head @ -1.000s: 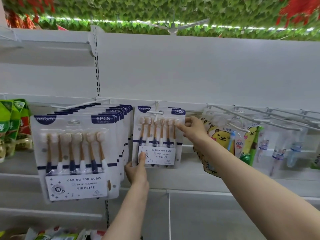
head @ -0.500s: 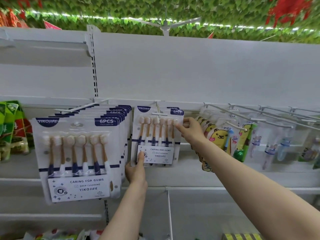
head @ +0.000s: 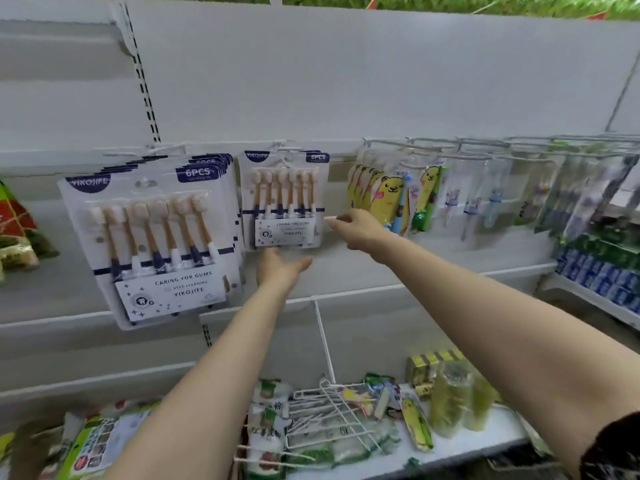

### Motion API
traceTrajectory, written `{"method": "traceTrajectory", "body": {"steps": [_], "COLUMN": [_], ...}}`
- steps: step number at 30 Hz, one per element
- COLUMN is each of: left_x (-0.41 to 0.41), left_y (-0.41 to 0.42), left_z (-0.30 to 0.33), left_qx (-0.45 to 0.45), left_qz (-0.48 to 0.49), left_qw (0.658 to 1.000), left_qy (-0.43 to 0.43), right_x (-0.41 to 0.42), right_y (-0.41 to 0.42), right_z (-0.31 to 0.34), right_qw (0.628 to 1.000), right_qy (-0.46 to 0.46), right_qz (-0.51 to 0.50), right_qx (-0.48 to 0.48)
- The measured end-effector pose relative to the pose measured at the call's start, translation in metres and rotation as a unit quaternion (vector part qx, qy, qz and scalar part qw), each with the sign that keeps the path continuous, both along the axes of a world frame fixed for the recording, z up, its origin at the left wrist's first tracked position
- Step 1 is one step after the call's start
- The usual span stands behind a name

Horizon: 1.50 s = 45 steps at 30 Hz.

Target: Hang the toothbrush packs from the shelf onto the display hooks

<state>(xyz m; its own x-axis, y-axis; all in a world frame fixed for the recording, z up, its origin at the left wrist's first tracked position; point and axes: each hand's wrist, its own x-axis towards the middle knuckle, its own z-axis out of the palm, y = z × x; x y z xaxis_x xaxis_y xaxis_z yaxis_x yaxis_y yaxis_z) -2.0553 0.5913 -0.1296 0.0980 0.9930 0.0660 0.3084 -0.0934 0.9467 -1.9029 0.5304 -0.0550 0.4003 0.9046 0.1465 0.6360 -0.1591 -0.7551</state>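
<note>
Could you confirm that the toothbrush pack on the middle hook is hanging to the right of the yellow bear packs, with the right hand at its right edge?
Not quite: the toothbrush pack on the middle hook hangs to the left of the yellow bear packs, not the right. The right hand is indeed at its right edge. The head view shows this.

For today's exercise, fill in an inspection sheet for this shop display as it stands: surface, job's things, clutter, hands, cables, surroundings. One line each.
Surface: white metal shelf back panel with wire display hooks.
Job's things: white six-piece toothbrush pack hanging on the middle hook; thick stack of the same packs on the hook beside it.
Clutter: loose white wire hooks and mixed packets on the lower shelf.
Hands: left hand open just below the middle pack; right hand at its edge, grip unclear.
Cables: nothing seen.
Surroundings: yellow bear-print children's toothbrush packs; green foliage above.
</note>
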Motion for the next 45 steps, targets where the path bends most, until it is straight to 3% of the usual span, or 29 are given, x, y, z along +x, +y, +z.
{"method": "traceTrajectory", "body": {"steps": [3, 6, 10, 13, 21, 27, 36, 45], "left_x": [-0.011, -0.016, -0.006, 0.016, 0.135, 0.258, 0.447, 0.628], "left_y": [-0.019, -0.042, -0.071, -0.094, -0.184, -0.281, -0.399, -0.440], "left_z": [0.026, 0.049, 0.071, 0.080, 0.072, 0.045, -0.007, -0.034], "left_qx": [0.105, 0.179, 0.250, 0.276, 0.345, 0.370, 0.342, 0.370], "left_qz": [-0.092, -0.159, -0.195, -0.210, -0.257, -0.294, -0.385, -0.469], "left_qw": [0.972, 0.924, 0.871, 0.859, 0.836, 0.818, 0.801, 0.741], "left_qy": [0.189, 0.299, 0.375, 0.377, 0.342, 0.327, 0.307, 0.305], "right_x": [0.008, 0.026, 0.058, 0.084, 0.178, 0.271, 0.431, 0.585], "right_y": [-0.040, -0.082, -0.137, -0.176, -0.291, -0.381, -0.522, -0.577], "right_z": [0.011, 0.021, 0.033, 0.042, 0.007, -0.030, -0.074, -0.108], "right_qw": [0.992, 0.963, 0.916, 0.895, 0.882, 0.896, 0.903, 0.897], "right_qy": [-0.127, -0.267, -0.389, -0.434, -0.455, -0.410, -0.358, -0.310], "right_qz": [0.003, -0.002, -0.037, -0.064, -0.119, -0.164, -0.215, -0.262], "right_qx": [-0.009, -0.046, -0.086, -0.080, -0.037, -0.046, -0.105, -0.174]}}
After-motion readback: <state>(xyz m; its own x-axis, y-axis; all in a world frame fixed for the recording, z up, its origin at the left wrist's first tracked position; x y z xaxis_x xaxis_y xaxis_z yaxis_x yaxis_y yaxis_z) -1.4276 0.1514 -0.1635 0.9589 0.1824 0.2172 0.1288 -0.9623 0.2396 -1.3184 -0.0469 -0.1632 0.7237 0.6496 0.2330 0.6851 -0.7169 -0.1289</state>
